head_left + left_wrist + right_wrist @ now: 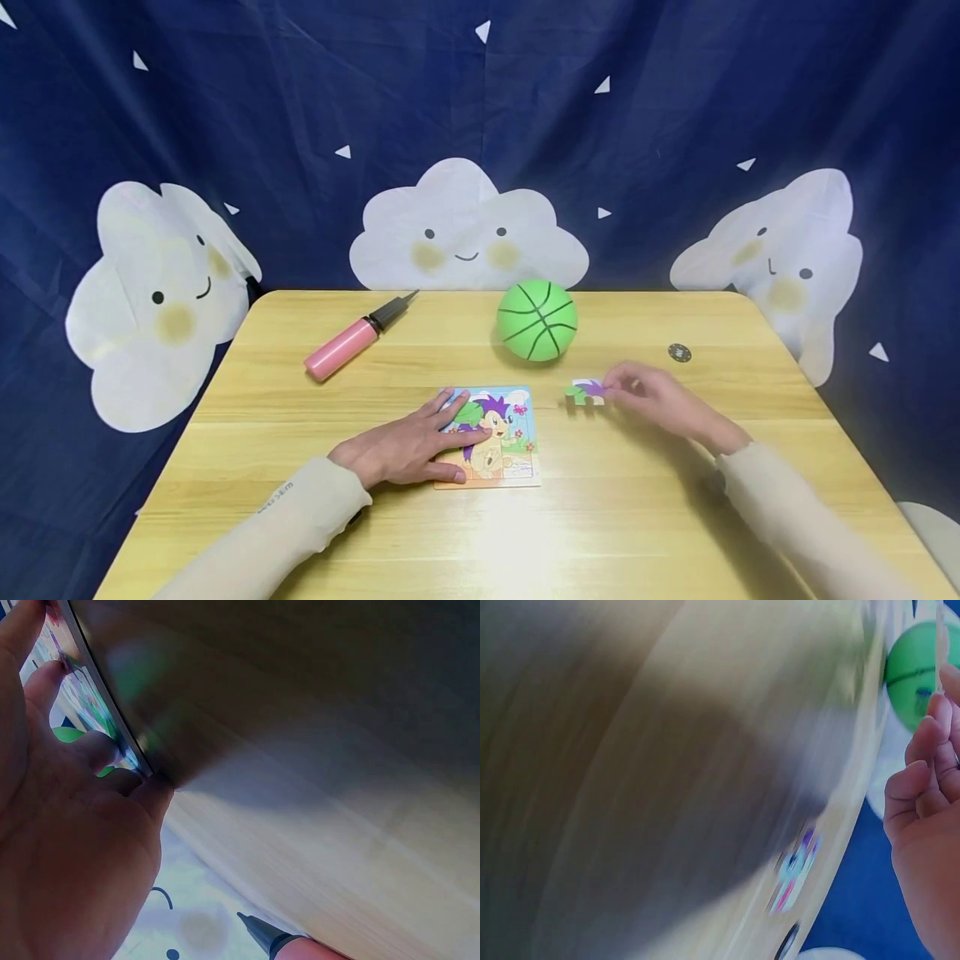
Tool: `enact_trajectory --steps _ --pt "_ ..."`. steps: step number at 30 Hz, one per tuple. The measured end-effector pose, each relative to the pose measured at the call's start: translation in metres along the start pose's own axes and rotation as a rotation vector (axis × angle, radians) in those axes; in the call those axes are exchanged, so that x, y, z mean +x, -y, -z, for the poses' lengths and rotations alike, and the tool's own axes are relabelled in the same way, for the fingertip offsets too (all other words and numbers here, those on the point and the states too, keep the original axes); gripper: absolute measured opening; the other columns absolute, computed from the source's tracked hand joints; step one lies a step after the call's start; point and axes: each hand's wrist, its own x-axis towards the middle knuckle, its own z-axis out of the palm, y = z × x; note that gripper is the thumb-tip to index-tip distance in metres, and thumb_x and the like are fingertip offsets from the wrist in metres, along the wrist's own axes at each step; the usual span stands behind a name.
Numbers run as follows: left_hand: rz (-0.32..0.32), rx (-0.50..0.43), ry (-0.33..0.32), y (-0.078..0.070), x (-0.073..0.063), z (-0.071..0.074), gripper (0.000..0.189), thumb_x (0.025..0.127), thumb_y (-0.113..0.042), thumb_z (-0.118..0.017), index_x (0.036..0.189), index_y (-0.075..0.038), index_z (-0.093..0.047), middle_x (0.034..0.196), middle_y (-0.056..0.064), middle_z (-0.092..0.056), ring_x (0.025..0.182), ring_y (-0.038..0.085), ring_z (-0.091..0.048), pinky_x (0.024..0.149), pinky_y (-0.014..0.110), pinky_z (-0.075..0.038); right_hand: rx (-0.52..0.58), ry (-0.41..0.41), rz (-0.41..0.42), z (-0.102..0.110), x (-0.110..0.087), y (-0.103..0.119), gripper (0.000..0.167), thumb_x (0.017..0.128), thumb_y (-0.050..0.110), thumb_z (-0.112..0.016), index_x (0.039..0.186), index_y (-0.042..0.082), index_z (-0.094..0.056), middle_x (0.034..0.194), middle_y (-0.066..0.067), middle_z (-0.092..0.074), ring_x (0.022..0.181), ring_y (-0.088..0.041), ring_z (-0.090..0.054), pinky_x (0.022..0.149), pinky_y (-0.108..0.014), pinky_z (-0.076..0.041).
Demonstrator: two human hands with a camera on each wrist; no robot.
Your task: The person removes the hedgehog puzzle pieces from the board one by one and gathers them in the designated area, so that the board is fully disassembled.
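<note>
Purple-and-green piece [591, 389], pinched by right hand [662, 402], sits right of puzzle [522, 467], where left hand [408, 446] rests, fingers spread.

The table [622, 525] looks glossy wood, the pump [347, 348] plastic, the backdrop [540, 100] cloth.

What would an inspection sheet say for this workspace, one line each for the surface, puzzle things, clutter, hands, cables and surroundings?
Surface: pale wooden table, bright reflection on its near side.
Puzzle things: picture puzzle flat on the table, partly covered; puzzle piece held to its right.
Clutter: pink and black pump, green ball and dark round chip, all beyond the puzzle.
Hands: left hand rests on the puzzle, fingers spread; right hand pinches the piece.
Cables: nothing seen.
Surroundings: dark blue curtain printed with smiling white clouds.
</note>
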Motion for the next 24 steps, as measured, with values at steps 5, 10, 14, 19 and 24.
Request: enact_trajectory --steps 5,10,14,19,24 --pt "0.001 -0.005 0.002 -0.001 0.0 0.0 0.066 0.109 -0.056 -0.06 0.169 -0.038 -0.041 0.184 0.016 -0.012 0.171 0.043 -0.007 0.13 0.058 -0.036 -0.008 -0.033 0.006 0.013 -0.009 -0.015 0.01 0.106 0.013 -0.073 0.116 0.012 -0.076 0.103 -0.002 -0.073 0.093 -0.011 -0.064 0.083 -0.023 -0.054" --pt "-0.002 -0.003 -0.002 0.0 0.0 0.0 0.066 0.108 -0.056 -0.061 0.169 -0.038 -0.041 0.184 0.017 -0.013 0.17 0.043 -0.009 0.129 0.059 -0.038 -0.002 -0.035 -0.059 0.023 -0.015 -0.025 0.011 0.105 0.014 -0.074 0.115 0.011 -0.075 0.098 -0.004 -0.069 0.082 -0.013 -0.062 0.071 -0.025 -0.054" --pt "0.006 -0.005 0.004 0.0 0.0 0.0 0.066 0.108 -0.057 -0.06 0.169 -0.039 -0.04 0.184 0.016 -0.011 0.171 0.042 -0.007 0.13 0.058 -0.037 0.02 -0.015 -0.106 0.027 -0.018 -0.028 0.014 0.105 0.014 -0.074 0.117 0.007 -0.074 0.096 -0.008 -0.067 0.07 -0.018 -0.059 0.057 -0.027 -0.051" --pt "-0.006 -0.002 -0.003 0.0 0.0 -0.001 0.066 0.109 -0.056 -0.06 0.169 -0.037 -0.042 0.184 0.018 -0.013 0.17 0.044 -0.008 0.13 0.059 -0.037 -0.028 -0.013 -0.082 0.028 -0.02 -0.034 0.013 0.104 0.01 -0.074 0.117 0.006 -0.075 0.106 -0.007 -0.072 0.082 -0.01 -0.061 0.067 -0.024 -0.053" --pt "0.0 -0.001 0.002 0.001 0.0 -0.001 0.066 0.109 -0.056 -0.059 0.17 -0.038 -0.04 0.184 0.016 -0.011 0.171 0.043 -0.006 0.131 0.058 -0.035 -0.09 -0.039 -0.027 0.027 -0.021 -0.042 0.013 0.101 0.005 -0.077 0.114 0.007 -0.077 0.111 -0.007 -0.077 0.095 -0.004 -0.064 0.081 -0.018 -0.053"
